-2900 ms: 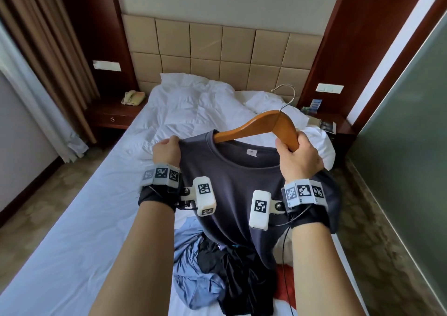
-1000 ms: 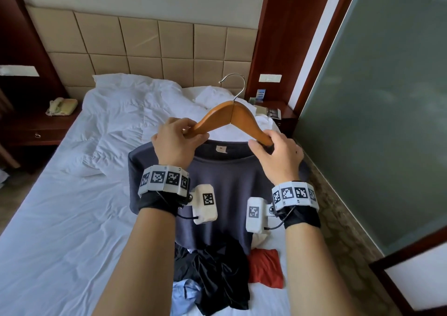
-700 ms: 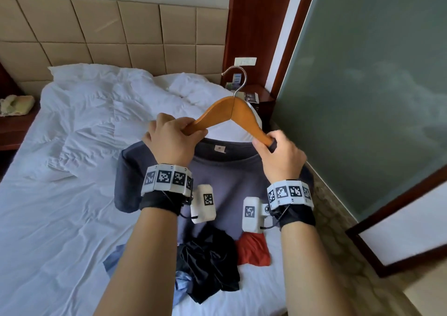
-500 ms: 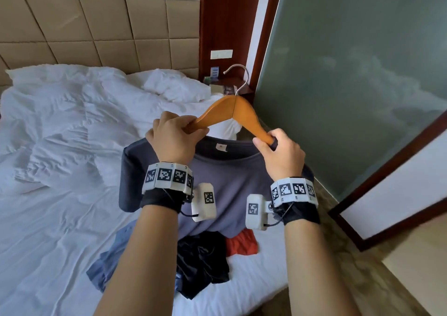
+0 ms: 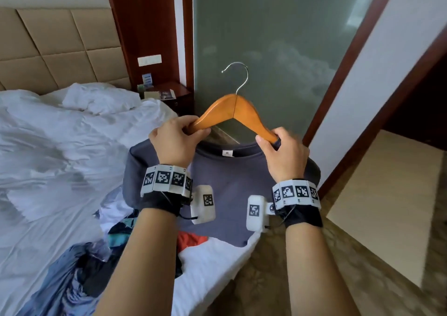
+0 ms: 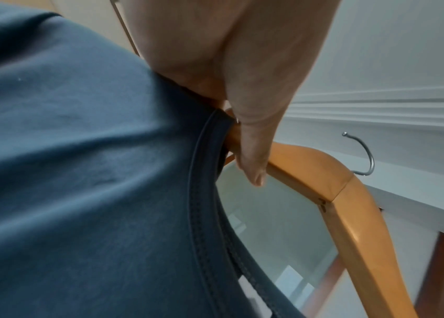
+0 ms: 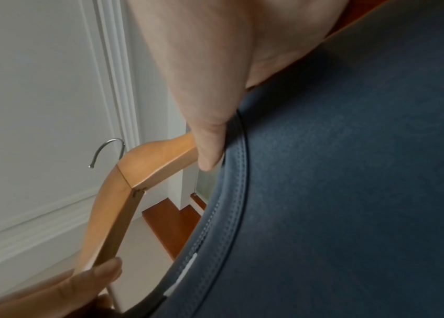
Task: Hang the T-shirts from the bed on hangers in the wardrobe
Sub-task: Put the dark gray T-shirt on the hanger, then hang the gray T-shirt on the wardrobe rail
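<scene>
A dark blue-grey T-shirt (image 5: 232, 178) hangs on a wooden hanger (image 5: 233, 112) with a metal hook (image 5: 238, 74), held up in front of me. My left hand (image 5: 176, 141) grips the hanger's left arm at the collar, thumb along the wood (image 6: 253, 167). My right hand (image 5: 280, 151) grips the right arm together with the collar edge (image 7: 237, 137). The hanger (image 6: 337, 193) and shirt (image 6: 79, 172) fill the left wrist view; the hanger (image 7: 139, 172) and shirt (image 7: 351, 193) show again in the right wrist view. The wardrobe is not in view.
A pile of other clothes (image 5: 96, 262), blue, black and red, lies on the white bed (image 5: 48, 170) at lower left. A frosted glass wall (image 5: 266, 37) stands ahead. A nightstand (image 5: 169, 95) sits by the headboard. Patterned floor (image 5: 338, 267) and a doorway lie to the right.
The left hand moved from the shirt's shoulder onto the hanger's left arm. The view has swung right, from the bed toward the glass wall and doorway, with the shirt carried along.
</scene>
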`<state>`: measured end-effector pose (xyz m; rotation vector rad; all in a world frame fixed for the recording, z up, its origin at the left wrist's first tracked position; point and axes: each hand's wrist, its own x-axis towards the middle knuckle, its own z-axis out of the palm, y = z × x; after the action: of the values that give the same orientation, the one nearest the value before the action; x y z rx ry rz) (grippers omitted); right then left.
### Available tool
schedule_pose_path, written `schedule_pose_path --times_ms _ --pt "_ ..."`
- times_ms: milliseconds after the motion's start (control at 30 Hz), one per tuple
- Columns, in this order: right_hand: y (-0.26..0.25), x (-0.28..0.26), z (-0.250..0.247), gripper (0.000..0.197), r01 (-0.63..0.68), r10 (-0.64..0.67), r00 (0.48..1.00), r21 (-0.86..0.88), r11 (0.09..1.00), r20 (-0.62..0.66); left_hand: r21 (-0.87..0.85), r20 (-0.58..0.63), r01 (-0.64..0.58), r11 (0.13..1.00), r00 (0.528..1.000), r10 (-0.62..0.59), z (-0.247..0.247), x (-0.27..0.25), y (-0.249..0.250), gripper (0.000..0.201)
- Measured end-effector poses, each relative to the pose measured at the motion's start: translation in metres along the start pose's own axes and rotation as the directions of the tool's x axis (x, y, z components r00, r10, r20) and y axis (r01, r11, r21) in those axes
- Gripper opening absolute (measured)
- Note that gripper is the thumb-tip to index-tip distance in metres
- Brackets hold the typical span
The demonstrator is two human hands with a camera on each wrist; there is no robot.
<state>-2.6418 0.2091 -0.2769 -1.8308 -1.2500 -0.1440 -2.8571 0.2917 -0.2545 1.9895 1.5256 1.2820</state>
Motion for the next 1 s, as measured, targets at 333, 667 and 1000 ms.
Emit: schedule_pose_path --times_ms 333,667,1000 --pt "0.143 -0.016 -0.182 0.027 -0.153 0.111 0.961 -0.155 0.976 -0.252 -0.084 0.146 -0.102 0.991 0.983 0.113 0.135 -0.089 0.162 0.030" --pt "0.261 -0.029 -0.302 0.031 -0.470 0.321 0.815 -0.224 0.854 -0.483 -0.203 0.337 -0.243 0.949 0.892 0.301 0.265 -0.139 0.290 0.030" --pt "0.407 0.039 -0.371 0.021 -0.532 0.367 0.786 -0.241 0.812 -0.497 -0.378 0.481 -0.263 0.888 0.763 0.431 0.449 -0.125 0.400 0.031"
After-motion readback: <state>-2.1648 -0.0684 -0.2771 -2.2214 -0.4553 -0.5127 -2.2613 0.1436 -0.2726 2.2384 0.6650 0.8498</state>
